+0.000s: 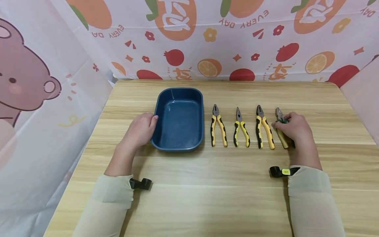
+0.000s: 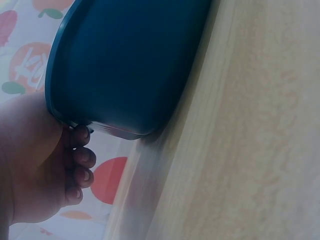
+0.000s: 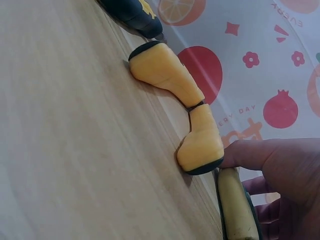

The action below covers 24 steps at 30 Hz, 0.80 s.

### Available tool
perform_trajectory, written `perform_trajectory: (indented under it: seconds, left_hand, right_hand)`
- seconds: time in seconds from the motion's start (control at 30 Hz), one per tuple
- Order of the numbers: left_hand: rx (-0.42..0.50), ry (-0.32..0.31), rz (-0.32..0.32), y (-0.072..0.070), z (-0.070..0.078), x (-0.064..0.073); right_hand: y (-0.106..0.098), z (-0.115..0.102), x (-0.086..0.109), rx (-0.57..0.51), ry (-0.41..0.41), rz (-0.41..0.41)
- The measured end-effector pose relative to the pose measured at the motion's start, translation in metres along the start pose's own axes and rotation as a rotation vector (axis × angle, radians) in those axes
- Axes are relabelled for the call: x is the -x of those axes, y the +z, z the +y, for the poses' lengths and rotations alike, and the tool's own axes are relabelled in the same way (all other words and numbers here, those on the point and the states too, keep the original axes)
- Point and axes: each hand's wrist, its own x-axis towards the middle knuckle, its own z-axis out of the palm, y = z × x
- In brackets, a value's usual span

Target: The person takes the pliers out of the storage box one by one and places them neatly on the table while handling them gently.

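Note:
At the left, my left hand [image 1: 140, 128] grips the left rim of a deep blue plastic tray [image 1: 180, 126], thumb over the edge; in the left wrist view the other fingers [image 2: 84, 157] curl beneath the rim outside its wall. My right hand [image 1: 297, 126] pinches the rightmost pliers [image 1: 282, 138] near the pivot. These have a worn grey head and dull yellow and dark green handles. Thumb and fingers meet around them in the right wrist view, where one handle [image 3: 237, 205] shows. They lie on or close to the table; I cannot tell which.
Left of my right hand lie combination pliers [image 1: 260, 113], smaller needle-nose pliers [image 1: 239, 116] and more combination pliers [image 1: 216, 113], all yellow and black, heads pointing away. Everything sits on a wooden table [image 1: 192, 194]. A fruit-print cloth [image 1: 189, 49] hangs behind its far edge.

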Motion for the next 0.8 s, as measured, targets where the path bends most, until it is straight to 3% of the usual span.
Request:
perform_trajectory:
  seconds: [0.8]
  left_hand:
    - [0.012, -0.027, -0.004, -0.0027, 0.0015, 0.0002]
  right_hand:
    - [-0.0038, 0.0025, -0.0013, -0.045, -0.027, -0.040]
